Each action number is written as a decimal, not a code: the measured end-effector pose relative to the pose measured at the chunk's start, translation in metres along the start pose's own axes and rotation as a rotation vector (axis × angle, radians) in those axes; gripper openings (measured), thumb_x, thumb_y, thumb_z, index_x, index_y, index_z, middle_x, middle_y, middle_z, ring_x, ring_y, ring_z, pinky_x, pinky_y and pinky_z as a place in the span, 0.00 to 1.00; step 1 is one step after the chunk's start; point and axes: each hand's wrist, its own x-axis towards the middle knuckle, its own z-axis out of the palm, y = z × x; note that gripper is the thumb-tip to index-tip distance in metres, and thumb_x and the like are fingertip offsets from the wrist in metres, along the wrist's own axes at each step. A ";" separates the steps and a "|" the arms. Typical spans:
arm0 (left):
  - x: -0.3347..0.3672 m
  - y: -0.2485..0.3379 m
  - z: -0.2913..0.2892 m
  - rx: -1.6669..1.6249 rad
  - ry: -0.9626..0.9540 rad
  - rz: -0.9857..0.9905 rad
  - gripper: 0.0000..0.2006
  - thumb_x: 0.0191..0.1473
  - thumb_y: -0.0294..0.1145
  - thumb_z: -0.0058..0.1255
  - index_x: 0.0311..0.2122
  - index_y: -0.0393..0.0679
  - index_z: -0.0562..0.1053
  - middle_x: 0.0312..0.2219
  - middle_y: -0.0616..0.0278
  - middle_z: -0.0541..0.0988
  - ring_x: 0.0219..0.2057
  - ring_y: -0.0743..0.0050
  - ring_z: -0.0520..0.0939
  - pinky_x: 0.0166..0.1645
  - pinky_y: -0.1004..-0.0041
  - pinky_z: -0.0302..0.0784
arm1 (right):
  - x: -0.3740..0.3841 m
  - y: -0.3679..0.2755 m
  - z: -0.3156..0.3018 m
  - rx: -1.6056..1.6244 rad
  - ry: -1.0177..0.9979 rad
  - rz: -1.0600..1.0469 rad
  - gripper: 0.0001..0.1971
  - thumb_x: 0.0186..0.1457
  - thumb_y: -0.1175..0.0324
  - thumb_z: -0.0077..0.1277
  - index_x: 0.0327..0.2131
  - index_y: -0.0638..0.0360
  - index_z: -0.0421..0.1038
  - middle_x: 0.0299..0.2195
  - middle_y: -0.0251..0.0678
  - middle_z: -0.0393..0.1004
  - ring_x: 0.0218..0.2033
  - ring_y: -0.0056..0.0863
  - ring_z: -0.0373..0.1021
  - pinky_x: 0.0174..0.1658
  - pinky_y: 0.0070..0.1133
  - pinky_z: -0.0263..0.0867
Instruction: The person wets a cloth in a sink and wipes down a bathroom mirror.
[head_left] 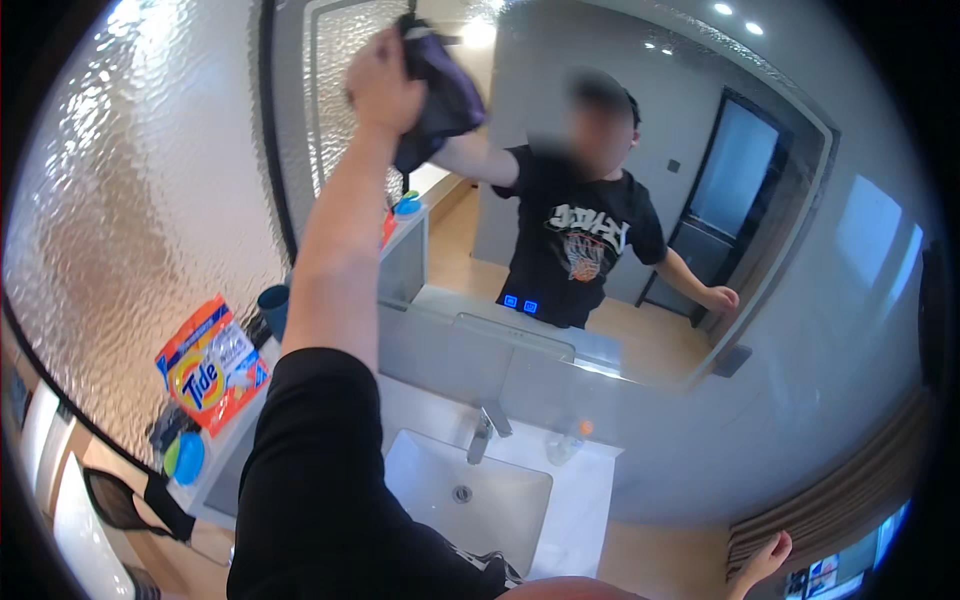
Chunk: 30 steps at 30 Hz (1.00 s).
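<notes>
My left hand (380, 85) is raised high and grips a dark purple cloth (445, 95), pressing it against the top left of the wall mirror (700, 130). My black-sleeved left arm runs up the middle of the view. My right hand (765, 555) hangs low at the lower right, fingers apart and holding nothing. The mirror reflects a person in a black printed T-shirt with the same raised arm and cloth.
A white sink (470, 505) with a chrome faucet (487, 428) sits below the mirror, with a small orange-capped bottle (568, 440) beside it. On the left ledge are an orange detergent bag (210, 365), a blue cup (273, 308) and a blue-green container (185, 455). A textured glass panel (130, 200) fills the left.
</notes>
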 end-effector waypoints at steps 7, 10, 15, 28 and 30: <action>-0.037 -0.091 0.052 0.163 0.060 -0.548 0.32 0.50 0.48 0.49 0.58 0.42 0.63 0.53 0.55 0.67 0.51 0.48 0.69 0.51 0.55 0.64 | -0.093 0.011 -0.075 -0.182 0.085 0.168 0.13 0.60 0.68 0.48 0.44 0.67 0.68 0.39 0.37 0.71 0.41 0.26 0.67 0.48 0.21 0.62; -0.025 -0.092 0.071 0.484 0.158 -1.101 0.38 0.51 0.54 0.49 0.57 0.32 0.59 0.51 0.46 0.66 0.49 0.47 0.70 0.48 0.54 0.66 | -0.123 -0.019 -0.059 -0.046 0.152 0.336 0.13 0.59 0.67 0.49 0.43 0.66 0.68 0.37 0.36 0.71 0.39 0.26 0.67 0.47 0.21 0.63; -0.042 -0.120 0.099 0.501 0.278 -0.882 0.33 0.51 0.51 0.52 0.49 0.28 0.64 0.50 0.41 0.67 0.53 0.41 0.68 0.55 0.47 0.63 | -0.148 0.079 -0.108 -0.039 0.127 0.403 0.13 0.58 0.69 0.48 0.43 0.67 0.69 0.38 0.37 0.72 0.40 0.27 0.67 0.47 0.23 0.63; -0.046 0.495 -0.034 -0.739 -0.543 0.445 0.38 0.52 0.44 0.50 0.64 0.38 0.53 0.67 0.50 0.47 0.68 0.43 0.43 0.70 0.55 0.37 | -0.193 0.242 -0.079 0.263 0.142 0.682 0.09 0.59 0.69 0.47 0.42 0.57 0.66 0.28 0.26 0.65 0.23 0.13 0.58 0.24 0.12 0.55; -0.070 0.503 -0.019 -0.668 -0.326 0.464 0.37 0.53 0.46 0.49 0.64 0.37 0.55 0.66 0.49 0.48 0.68 0.44 0.42 0.69 0.51 0.37 | -0.228 0.179 -0.028 0.354 0.116 0.758 0.08 0.59 0.68 0.47 0.41 0.56 0.66 0.26 0.25 0.64 0.22 0.13 0.57 0.23 0.13 0.54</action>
